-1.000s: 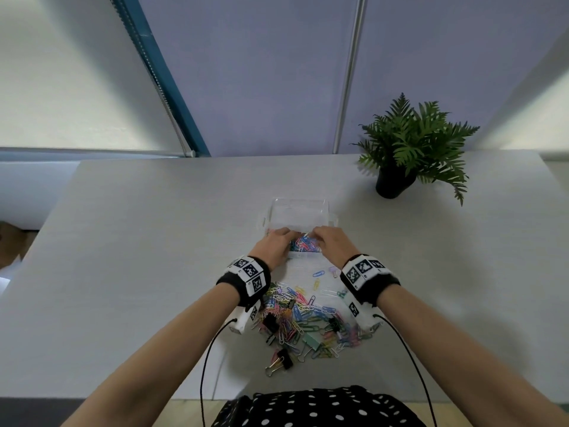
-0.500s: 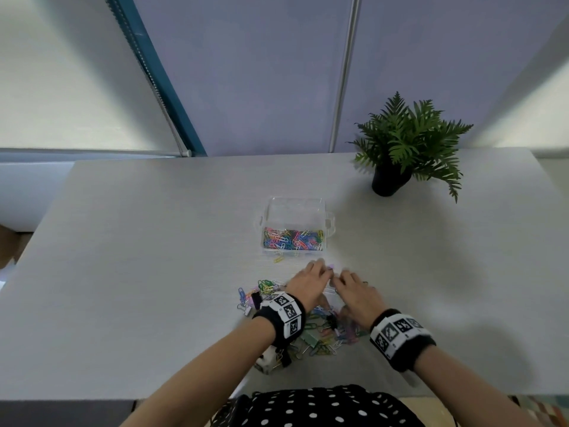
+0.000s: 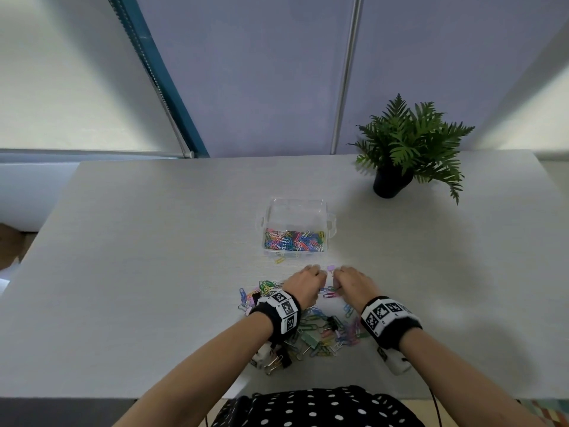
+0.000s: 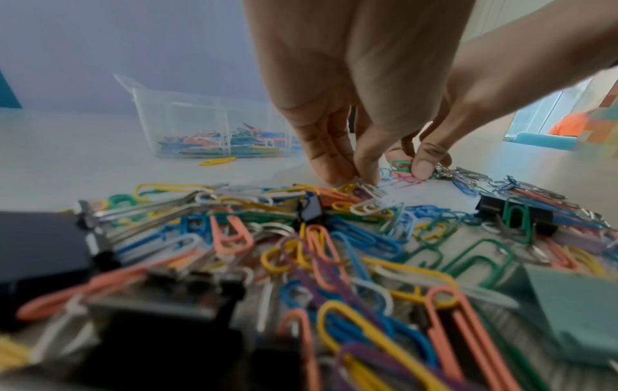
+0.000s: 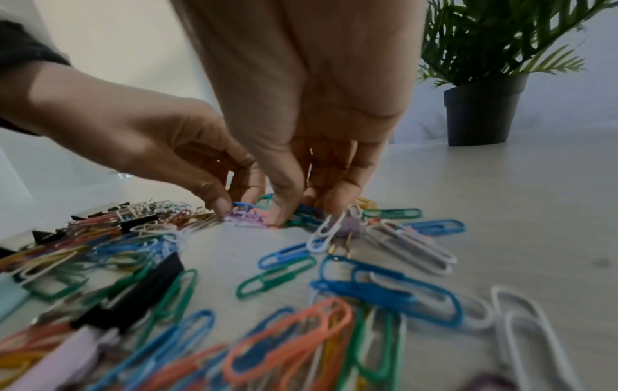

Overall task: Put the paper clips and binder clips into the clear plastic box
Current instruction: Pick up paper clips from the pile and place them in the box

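Note:
The clear plastic box (image 3: pixel 327 211) stands mid-table with a layer of coloured paper clips (image 3: pixel 294 240) in its bottom. One yellow clip (image 3: pixel 279 260) lies just outside its near wall. A pile of paper clips and binder clips (image 3: pixel 323 332) lies near the front edge. My left hand (image 3: pixel 312 283) and right hand (image 3: pixel 340 282) meet at the pile's far edge. The left hand (image 4: pixel 354 177) has its fingers curled down and pinches clips there. The right hand (image 5: pixel 301 211) pinches clips between thumb and fingers. A lilac binder clip (image 5: pixel 347 227) lies beside them.
A potted fern (image 3: pixel 400 155) stands at the table's back right. Black binder clips (image 4: pixel 515 215) and a mint binder clip (image 4: pixel 575 312) lie among the pile. The table's front edge (image 3: pixel 92 397) runs just behind my wrists.
Both hands pulled back from the box, where they left a batch of clips, to the pile. Since half a second ago their flat fingers have curled onto clips.

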Available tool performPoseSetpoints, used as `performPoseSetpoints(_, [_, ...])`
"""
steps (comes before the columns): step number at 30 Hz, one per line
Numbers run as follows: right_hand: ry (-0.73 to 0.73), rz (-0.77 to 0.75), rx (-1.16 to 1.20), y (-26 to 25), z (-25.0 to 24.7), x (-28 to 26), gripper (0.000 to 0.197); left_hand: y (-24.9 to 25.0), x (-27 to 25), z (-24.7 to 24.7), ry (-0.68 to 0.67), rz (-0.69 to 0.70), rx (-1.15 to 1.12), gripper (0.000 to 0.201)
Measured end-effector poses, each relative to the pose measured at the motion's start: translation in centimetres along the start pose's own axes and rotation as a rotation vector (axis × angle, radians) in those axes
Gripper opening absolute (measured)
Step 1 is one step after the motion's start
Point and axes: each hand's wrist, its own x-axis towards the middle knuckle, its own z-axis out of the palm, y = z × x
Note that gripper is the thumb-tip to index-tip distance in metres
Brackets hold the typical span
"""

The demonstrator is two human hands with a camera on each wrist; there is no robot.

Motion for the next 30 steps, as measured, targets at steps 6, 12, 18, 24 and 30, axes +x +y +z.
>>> performPoseSetpoints(6, [-0.012, 0.034, 0.089, -0.3, -0.8, 0.2, 0.008, -0.5, 0.5, 0.0, -0.065, 0.004, 0.023, 0.024])
performPoseSetpoints(12, [0.083, 0.035, 0.483, 0.7, -1.9, 0.5, 0.034, -2.2, 1.0, -1.5, -0.098, -0.114, -0.336, 0.018])
performPoseSetpoints(18, [0.061, 0.061, 0.836, 0.8, -3.8, 1.7, 0.014, -4.5, 0.0, -4.3, 0.037, -0.194, -0.588, 0.014])
performPoseSetpoints(24, [0.111, 0.071, 1.000, 0.0, -6.2, 4.3, 0.012, -7.0, 0.3, -7.9, 0.206, -0.248, -0.455, 0.014])
performPoseSetpoints(30, [0.108, 0.073, 0.831, -2.0, -6.5, 8.1, 0.025, -8.6, 2.6, -8.7, 0.251, -0.309, -0.287, 0.020])
